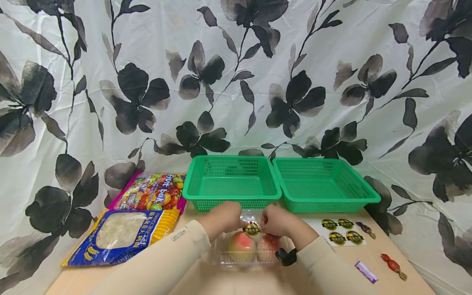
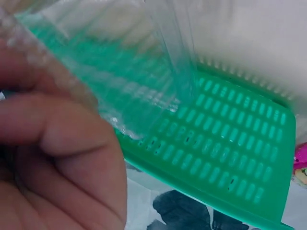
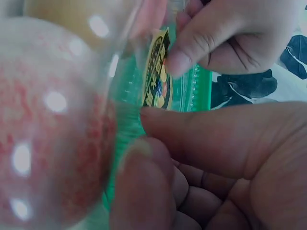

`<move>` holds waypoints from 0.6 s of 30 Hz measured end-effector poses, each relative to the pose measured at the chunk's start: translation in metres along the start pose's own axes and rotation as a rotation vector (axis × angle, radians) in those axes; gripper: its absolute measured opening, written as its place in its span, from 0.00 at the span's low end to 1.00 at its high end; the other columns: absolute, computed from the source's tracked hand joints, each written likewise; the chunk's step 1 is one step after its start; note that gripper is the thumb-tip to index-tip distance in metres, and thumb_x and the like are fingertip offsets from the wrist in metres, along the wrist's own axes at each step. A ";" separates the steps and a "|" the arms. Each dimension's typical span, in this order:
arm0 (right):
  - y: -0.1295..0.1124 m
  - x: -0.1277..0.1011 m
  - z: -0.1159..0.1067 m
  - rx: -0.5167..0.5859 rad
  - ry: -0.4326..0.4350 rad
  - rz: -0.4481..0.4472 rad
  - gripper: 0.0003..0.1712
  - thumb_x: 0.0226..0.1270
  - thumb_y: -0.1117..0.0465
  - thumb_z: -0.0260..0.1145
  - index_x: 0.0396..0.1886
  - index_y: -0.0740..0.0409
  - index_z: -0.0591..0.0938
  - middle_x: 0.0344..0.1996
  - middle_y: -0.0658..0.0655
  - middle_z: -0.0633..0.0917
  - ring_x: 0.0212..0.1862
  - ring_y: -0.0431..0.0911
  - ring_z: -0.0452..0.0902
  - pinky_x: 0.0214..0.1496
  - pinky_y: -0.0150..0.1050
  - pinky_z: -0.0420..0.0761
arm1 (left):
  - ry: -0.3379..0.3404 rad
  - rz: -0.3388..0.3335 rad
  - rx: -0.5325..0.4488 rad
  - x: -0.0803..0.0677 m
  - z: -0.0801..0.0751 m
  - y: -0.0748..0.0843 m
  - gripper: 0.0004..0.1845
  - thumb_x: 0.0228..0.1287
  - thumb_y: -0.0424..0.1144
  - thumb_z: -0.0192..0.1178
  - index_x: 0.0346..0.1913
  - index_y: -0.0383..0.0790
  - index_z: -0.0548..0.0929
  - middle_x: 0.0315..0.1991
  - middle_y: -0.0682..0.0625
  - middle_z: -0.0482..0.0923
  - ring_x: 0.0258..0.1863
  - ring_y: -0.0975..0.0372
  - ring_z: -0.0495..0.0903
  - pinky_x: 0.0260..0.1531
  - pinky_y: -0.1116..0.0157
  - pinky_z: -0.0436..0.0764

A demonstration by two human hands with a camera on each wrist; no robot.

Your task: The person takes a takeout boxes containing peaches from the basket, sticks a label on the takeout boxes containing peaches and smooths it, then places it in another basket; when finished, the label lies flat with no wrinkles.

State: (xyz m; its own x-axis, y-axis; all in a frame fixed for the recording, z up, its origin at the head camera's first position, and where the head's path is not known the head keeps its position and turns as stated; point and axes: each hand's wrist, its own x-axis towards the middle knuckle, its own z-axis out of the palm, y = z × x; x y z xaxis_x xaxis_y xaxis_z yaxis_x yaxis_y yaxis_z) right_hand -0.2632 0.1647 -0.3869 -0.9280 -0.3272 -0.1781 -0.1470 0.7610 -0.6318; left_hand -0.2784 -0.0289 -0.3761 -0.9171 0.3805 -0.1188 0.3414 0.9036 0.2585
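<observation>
Clamshell box (image 1: 243,246), clear plastic with two peach-coloured fruits inside, lies on the table (image 1: 317,278) just in front of the left green basket (image 1: 231,180). From the head view, the left hand (image 1: 223,217) and the right hand (image 1: 277,221) both curl onto the box's far rim, meeting at a round yellow-and-black sticker (image 1: 252,228); I judge the step in hand to be pressing that sticker down as a seal. To the right of the box lie a sheet of stickers (image 1: 341,232) and three wrapped sweets; to its left, two snack bags.

Left wrist view: curled fingers (image 2: 62,134) pinch the clear lid edge (image 2: 144,96), with the basket's green mesh (image 2: 230,148) behind it.

Right wrist view: one fruit (image 3: 53,124) bulges behind the plastic, and the sticker (image 3: 156,72) stands edge-on between a left fingertip (image 3: 180,60) above and the right hand's thumb (image 3: 144,187) and finger below, pinching it.

The next move likely calls for firm rubbing so the sticker grips both lid and base.
</observation>
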 end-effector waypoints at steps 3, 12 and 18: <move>-0.001 -0.001 -0.001 0.004 -0.010 0.012 0.11 0.64 0.71 0.71 0.23 0.61 0.80 0.20 0.54 0.80 0.18 0.43 0.77 0.20 0.36 0.80 | -0.018 0.041 -0.003 -0.002 -0.003 -0.003 0.24 0.62 0.53 0.72 0.16 0.44 0.77 0.13 0.54 0.75 0.14 0.63 0.73 0.19 0.67 0.74; -0.001 -0.001 -0.002 0.008 0.001 0.034 0.11 0.62 0.72 0.71 0.24 0.60 0.80 0.22 0.54 0.80 0.19 0.43 0.76 0.19 0.35 0.79 | -0.010 0.031 -0.016 -0.005 -0.002 -0.011 0.26 0.55 0.55 0.76 0.13 0.44 0.77 0.10 0.54 0.75 0.12 0.63 0.73 0.17 0.66 0.72; 0.002 -0.003 -0.003 0.087 0.001 0.035 0.08 0.62 0.73 0.70 0.26 0.62 0.80 0.22 0.55 0.80 0.19 0.44 0.77 0.21 0.37 0.82 | 0.023 0.061 -0.063 -0.008 0.001 -0.017 0.26 0.52 0.55 0.78 0.13 0.45 0.76 0.11 0.55 0.74 0.13 0.64 0.71 0.16 0.66 0.72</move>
State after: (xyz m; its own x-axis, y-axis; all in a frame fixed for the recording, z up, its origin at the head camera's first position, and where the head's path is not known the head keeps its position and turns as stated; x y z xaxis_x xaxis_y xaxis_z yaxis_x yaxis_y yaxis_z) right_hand -0.2618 0.1686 -0.3851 -0.9324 -0.3009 -0.2004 -0.0845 0.7203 -0.6885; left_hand -0.2769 -0.0471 -0.3808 -0.8998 0.4291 -0.0791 0.3839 0.8646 0.3241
